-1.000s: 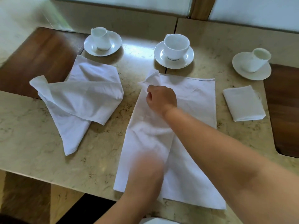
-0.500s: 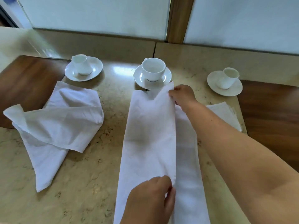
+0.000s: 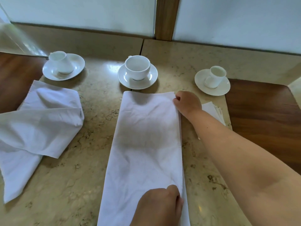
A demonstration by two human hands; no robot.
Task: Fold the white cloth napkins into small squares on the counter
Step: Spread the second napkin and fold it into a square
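A white napkin (image 3: 146,144) lies folded in half as a long strip down the middle of the beige marble counter (image 3: 78,185). My right hand (image 3: 187,102) pinches its far right corner. My left hand (image 3: 158,207) pinches the near right edge of the same napkin. A loose, crumpled white napkin (image 3: 37,124) lies to the left. A small folded napkin square (image 3: 213,111) sits to the right, partly hidden behind my right forearm.
Three white cups on saucers stand along the back: left (image 3: 62,66), middle (image 3: 137,70), right (image 3: 213,79). Dark wood inlays flank the counter at left (image 3: 14,75) and right (image 3: 263,115). A wall with a wooden post rises behind.
Both hands have carried the napkin's left half over to the right, so the top layer now lies flat and its edge meets the right edge. The view has tilted upward.
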